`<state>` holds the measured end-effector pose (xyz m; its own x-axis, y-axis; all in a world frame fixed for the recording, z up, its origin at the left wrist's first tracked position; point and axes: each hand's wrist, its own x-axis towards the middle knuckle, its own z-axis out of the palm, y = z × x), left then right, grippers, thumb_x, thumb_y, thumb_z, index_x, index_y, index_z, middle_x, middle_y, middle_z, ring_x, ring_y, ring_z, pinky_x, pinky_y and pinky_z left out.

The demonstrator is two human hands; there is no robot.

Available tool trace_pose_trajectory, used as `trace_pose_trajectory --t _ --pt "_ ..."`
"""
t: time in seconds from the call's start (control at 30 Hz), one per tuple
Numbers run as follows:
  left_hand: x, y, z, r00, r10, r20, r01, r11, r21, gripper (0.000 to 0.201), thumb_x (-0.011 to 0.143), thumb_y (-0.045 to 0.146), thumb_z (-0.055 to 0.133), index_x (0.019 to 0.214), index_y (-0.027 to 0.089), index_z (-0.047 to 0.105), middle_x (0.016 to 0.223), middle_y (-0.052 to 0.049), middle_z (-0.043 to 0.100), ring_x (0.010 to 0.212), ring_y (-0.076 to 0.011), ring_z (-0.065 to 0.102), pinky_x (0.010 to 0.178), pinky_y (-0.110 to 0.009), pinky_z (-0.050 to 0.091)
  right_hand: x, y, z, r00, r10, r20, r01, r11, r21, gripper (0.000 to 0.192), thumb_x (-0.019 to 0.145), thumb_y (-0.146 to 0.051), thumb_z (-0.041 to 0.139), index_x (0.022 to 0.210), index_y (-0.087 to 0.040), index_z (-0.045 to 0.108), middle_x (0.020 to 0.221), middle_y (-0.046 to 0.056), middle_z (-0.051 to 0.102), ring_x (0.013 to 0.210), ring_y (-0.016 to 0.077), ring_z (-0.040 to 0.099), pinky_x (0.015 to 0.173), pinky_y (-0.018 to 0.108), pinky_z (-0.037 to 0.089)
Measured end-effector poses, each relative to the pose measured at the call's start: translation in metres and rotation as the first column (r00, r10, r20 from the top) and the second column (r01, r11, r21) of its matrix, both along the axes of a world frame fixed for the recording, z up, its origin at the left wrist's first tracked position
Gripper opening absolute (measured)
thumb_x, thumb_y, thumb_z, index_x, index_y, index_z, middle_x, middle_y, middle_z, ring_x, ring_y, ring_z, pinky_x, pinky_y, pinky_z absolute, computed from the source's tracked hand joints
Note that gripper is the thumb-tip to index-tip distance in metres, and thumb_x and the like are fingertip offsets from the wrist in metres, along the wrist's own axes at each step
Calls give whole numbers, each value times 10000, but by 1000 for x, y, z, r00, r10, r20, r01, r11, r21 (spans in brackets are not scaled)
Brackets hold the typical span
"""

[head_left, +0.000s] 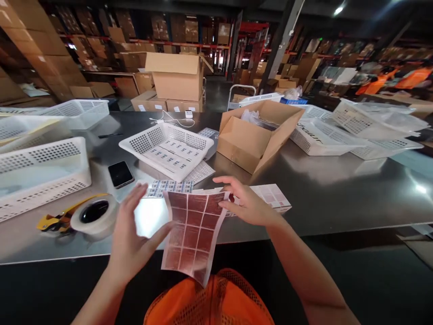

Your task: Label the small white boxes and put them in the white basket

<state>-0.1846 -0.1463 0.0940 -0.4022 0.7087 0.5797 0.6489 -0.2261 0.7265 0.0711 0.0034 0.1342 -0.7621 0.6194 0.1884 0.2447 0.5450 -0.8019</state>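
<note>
A reddish-brown sheet of stickers [194, 228], ruled into rectangles by pale lines, hangs curved over the table's front edge. At its upper right corner, my right hand [250, 204] pinches it between thumb and fingers. My left hand [126, 239] is open, its thumb stretched to the sheet's left edge and its fingers apart from it; whether the thumb touches cannot be told. Beyond the hands lie a sheet of blue-and-white printed labels [171, 188] and pinkish label sheets [272, 196]. A white perforated basket [133, 146] behind them holds small printed white cards [174, 153].
At left are a roll of clear tape [78, 221], a yellow tape dispenser [50, 223], a phone [121, 174] and white baskets [64, 151]. An open carton [238, 140] stands behind right, near stacked baskets [338, 140]. People in orange vests [380, 83] are far right.
</note>
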Motion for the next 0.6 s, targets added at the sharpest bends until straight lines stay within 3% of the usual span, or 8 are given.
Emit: trace_pose_trajectory --t 0.03,0.1,0.17,0.27,0.33,0.4,0.5,0.6 --pt "4 14 13 977 -54 -205 58 998 17 749 719 388 812 1367 205 486 1421 -130 511 1418 -346 342 1173 -536 254 -7 -2 1 1000 -1 23 0 1000 29 476 926 -272 561 1385 -307 440 1057 49 687 1081 250 649 715 303 537" --pt "7 36 32 861 -134 -491 132 991 -38 622 785 385 749 1336 197 529 1356 -132 574 1389 -354 388 1136 -550 294 -19 -3 1 999 -7 31 4 997 76 485 937 -268 545 1405 -315 423 1182 66 663 1217 274 588 813 342 534" --pt "4 54 43 769 -216 -602 135 975 -178 470 814 330 697 1253 188 610 1154 -114 691 1181 -343 589 1054 -552 379 -29 -1 0 1000 -1 14 -1 994 109 495 940 -246 539 1411 -332 414 1280 60 628 1215 267 593 888 374 514" --pt "-7 79 52 752 -362 -551 85 882 -463 214 835 299 640 1006 199 723 799 -50 733 736 -260 690 792 -452 504 -47 10 -2 999 -12 -39 16 992 124 497 930 -217 553 1398 -329 429 1260 47 642 1133 243 632 908 381 506" --pt "-16 92 56 770 -372 -517 19 825 -565 163 848 319 620 895 215 736 737 -31 725 662 -242 677 667 -352 467 -60 19 -8 990 -64 -128 77 992 101 484 917 -243 594 1374 -309 446 1137 43 685 1040 228 657 872 372 522" --pt "-25 100 60 779 -317 -542 -67 816 -574 171 846 322 605 874 213 733 730 -26 719 673 -235 673 617 -291 400 -68 25 -21 951 -142 -275 164 985 60 560 882 -296 668 1378 -295 408 1096 43 688 984 216 657 888 386 521" --pt "-40 97 67 786 -318 -531 -75 803 -592 223 887 335 530 839 185 689 671 -18 676 625 -180 618 569 -254 333 -67 12 -55 911 -198 -362 185 980 -72 857 779 -336 795 1442 -292 254 1243 85 631 1060 227 629 965 430 492" --pt "-53 85 71 815 -419 -401 57 746 -664 291 934 388 485 773 193 629 612 18 618 544 -130 541 540 -244 335 -51 -26 -103 983 -124 -135 79 951 -298 948 747 -253 814 1476 -317 211 1210 77 632 972 209 655 871 395 545"
